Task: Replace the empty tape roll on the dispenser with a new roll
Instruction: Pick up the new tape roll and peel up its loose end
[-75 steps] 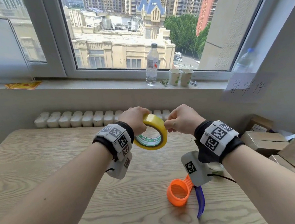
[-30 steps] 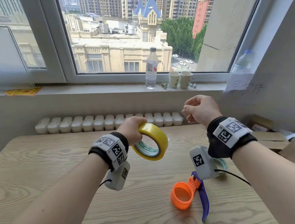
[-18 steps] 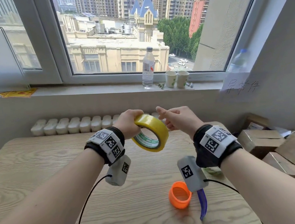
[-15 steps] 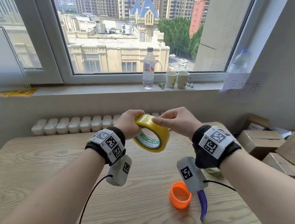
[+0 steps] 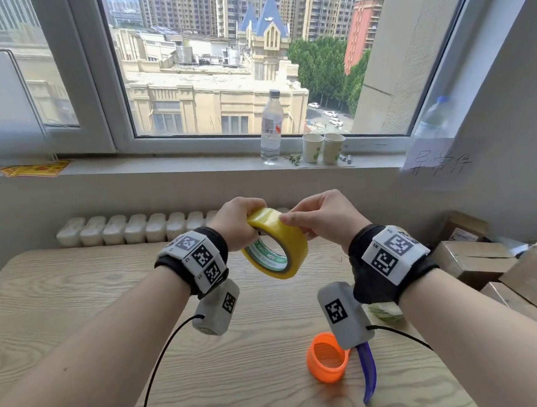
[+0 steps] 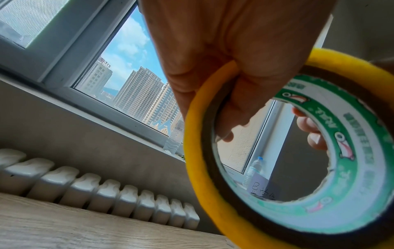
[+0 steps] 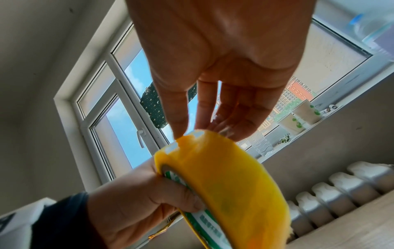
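While the left hand (image 5: 237, 220) grips the tape roll (image 5: 276, 246) aloft, the right hand (image 5: 322, 216) pinches at its top edge; the dispenser (image 5: 337, 358), below the right wrist, awaits loading.

Left hand (image 6: 234, 55) grips yellow tape roll (image 6: 213, 185); radiator (image 6: 102, 193) beyond

A water bottle (image 5: 268, 128) and two paper cups (image 5: 322, 148) stand on the windowsill (image 5: 160, 165).
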The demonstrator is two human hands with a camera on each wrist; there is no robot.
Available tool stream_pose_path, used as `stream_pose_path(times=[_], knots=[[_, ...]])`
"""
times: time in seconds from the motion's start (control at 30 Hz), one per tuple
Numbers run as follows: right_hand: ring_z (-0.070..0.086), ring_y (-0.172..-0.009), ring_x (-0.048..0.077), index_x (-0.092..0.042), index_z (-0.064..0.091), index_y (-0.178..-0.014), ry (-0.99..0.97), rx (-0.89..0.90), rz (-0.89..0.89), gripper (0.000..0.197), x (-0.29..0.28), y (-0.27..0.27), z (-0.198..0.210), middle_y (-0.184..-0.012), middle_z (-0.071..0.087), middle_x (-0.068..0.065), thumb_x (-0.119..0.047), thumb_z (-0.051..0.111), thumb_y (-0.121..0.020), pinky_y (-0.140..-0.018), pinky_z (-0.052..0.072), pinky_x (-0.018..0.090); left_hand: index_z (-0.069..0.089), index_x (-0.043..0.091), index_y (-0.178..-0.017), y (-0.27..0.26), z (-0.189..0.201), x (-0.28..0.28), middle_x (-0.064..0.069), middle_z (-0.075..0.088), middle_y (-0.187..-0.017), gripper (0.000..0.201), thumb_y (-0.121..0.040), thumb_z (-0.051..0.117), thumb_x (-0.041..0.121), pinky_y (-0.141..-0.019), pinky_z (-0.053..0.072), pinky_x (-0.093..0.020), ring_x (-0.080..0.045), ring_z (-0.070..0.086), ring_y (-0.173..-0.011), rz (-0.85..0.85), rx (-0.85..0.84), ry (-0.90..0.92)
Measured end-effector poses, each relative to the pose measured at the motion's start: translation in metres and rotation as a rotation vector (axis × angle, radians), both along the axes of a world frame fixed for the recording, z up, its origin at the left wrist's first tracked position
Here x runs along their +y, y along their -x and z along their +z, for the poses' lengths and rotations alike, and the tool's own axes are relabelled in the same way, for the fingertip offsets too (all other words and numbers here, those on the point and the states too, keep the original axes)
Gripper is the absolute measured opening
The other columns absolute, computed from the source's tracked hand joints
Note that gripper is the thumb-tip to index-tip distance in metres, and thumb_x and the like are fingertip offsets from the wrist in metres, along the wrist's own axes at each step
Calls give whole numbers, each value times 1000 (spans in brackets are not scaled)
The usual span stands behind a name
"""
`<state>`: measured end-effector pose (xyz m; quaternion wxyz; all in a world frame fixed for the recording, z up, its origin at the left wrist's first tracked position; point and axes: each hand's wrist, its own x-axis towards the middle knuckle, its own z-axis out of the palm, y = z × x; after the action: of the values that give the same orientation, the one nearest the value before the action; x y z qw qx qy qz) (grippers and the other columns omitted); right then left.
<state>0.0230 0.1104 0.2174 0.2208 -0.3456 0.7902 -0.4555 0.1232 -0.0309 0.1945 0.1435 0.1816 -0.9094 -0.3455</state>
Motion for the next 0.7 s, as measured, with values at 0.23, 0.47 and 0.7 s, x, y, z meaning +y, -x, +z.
stream_pose_path(times=[0.23,0.47,0.7], knots=[[61,-69,18,-4,73,-88,42,-24,23,8,2,-3,9,-80,67,14,-7,68,-83,-68,55,27,61,12,-84,0,-4,-3,-2,57,-72,27,-74,51,-11,-63,47,-27,-16,55,-71,-25,7,-150],[65,-61,11,-21,71,-82,64,242,105,20,-1,-12,14,-71,70,5,-5,60,-87,-61,56,22,65,18,-77,2,-7,-12,-2,60,-70,30,-74,56,-10,-75,48,-33,-18,57,-74,-7,72,-434],[69,-72,15,-21,72,-80,63,380,48,13,-5,-17,15,-77,72,2,-11,64,-77,-68,60,30,64,17,-77,3,-9,-13,-5,61,-74,29,-76,54,-10,-79,49,-39,-23,57,-79,18,98,-450]])
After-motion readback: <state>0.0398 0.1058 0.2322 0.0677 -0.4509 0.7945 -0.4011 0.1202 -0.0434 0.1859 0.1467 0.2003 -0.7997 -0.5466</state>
